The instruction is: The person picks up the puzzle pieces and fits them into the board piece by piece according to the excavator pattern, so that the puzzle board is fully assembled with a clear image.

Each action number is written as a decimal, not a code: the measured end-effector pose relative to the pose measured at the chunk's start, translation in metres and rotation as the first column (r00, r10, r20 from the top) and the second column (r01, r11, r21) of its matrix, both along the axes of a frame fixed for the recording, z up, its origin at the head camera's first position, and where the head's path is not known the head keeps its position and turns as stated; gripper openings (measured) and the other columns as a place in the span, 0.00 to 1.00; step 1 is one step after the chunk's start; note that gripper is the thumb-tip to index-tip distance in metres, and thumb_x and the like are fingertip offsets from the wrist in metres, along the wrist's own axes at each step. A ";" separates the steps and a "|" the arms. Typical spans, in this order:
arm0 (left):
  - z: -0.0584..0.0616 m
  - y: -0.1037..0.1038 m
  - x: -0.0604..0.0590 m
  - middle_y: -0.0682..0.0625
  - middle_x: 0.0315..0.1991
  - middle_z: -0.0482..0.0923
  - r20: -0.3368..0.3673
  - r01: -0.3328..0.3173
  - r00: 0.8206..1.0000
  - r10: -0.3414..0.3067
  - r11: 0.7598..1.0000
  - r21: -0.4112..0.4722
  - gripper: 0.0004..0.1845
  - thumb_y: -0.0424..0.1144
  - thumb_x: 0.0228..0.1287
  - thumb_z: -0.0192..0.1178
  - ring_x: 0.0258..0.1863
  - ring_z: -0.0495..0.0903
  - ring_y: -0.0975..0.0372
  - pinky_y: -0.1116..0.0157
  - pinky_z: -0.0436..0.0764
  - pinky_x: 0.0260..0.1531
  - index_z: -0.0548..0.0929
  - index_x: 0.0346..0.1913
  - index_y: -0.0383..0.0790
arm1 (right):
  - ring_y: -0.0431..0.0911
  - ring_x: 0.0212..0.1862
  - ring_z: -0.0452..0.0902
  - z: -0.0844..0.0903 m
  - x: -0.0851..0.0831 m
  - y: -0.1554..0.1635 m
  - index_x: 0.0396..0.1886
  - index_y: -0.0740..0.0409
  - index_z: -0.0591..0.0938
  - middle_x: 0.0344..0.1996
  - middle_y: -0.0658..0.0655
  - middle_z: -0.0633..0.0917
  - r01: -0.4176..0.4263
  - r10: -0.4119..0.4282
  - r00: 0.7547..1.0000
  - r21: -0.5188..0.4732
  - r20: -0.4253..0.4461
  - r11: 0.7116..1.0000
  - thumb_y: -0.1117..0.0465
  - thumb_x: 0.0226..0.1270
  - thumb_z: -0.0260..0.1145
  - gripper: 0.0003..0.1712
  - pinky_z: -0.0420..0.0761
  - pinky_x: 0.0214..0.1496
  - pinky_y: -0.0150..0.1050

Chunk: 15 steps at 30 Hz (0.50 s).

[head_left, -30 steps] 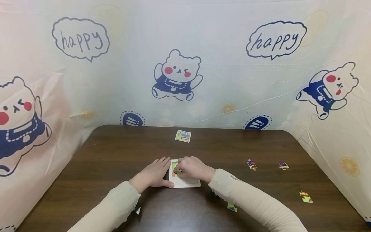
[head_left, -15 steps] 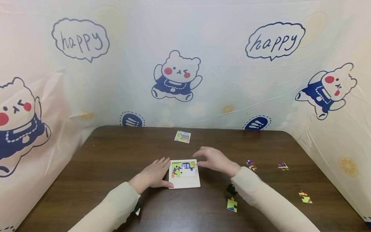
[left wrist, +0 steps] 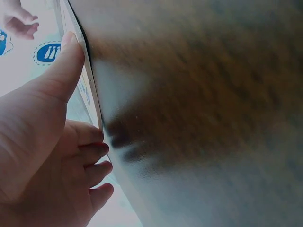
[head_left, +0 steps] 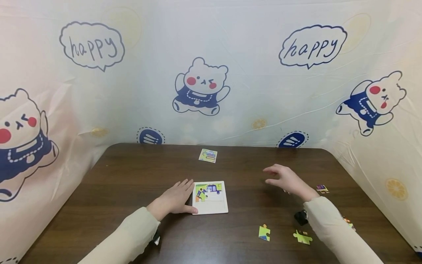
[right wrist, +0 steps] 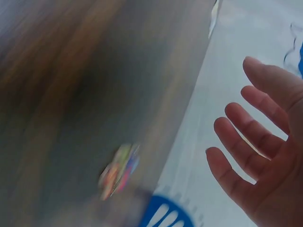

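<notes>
Left hand (head_left: 173,200) steadies square white puzzle tray (head_left: 211,209) | right hand (head_left: 286,179) empty

Tabletop (head_left: 132,176): dark wood grain, smooth, faint sheen; puzzle tray (head_left: 210,208): white card, matt; loose puzzle pieces (head_left: 264,233): printed card; backdrop sheet (head_left: 250,80): thin glossy plastic, creased; sleeves (head_left: 132,234): soft cream cloth.

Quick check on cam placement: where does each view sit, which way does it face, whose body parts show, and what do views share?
Head: on the head, facing forward and down at the table; both sleeved arms, left hand beside the puzzle board, right hand raised, empty.
Left wrist: low by the palm, along the table; thumb against the puzzle board's edge.
Right wrist: by the palm, blurred; open fingers, a loose puzzle piece.
Shared: head and left wrist both show the board and left hand.
</notes>
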<state>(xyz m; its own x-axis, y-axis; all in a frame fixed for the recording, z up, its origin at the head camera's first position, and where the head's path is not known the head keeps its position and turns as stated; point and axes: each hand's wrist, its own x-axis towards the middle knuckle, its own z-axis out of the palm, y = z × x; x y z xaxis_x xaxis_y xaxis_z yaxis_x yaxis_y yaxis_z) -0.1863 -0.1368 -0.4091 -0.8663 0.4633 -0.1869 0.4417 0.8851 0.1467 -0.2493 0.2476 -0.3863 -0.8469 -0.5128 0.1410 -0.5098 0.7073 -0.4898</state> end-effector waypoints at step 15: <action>0.002 0.001 0.001 0.37 0.67 0.55 0.006 -0.003 1.000 0.003 1.000 0.005 0.50 0.63 0.51 0.60 0.67 0.52 0.48 0.53 0.54 0.63 0.60 0.66 0.27 | 0.54 0.42 0.75 -0.018 0.003 0.066 0.50 0.68 0.78 0.42 0.62 0.80 0.073 -0.085 0.990 0.107 0.111 0.992 0.61 0.54 0.70 0.24 0.75 0.46 0.53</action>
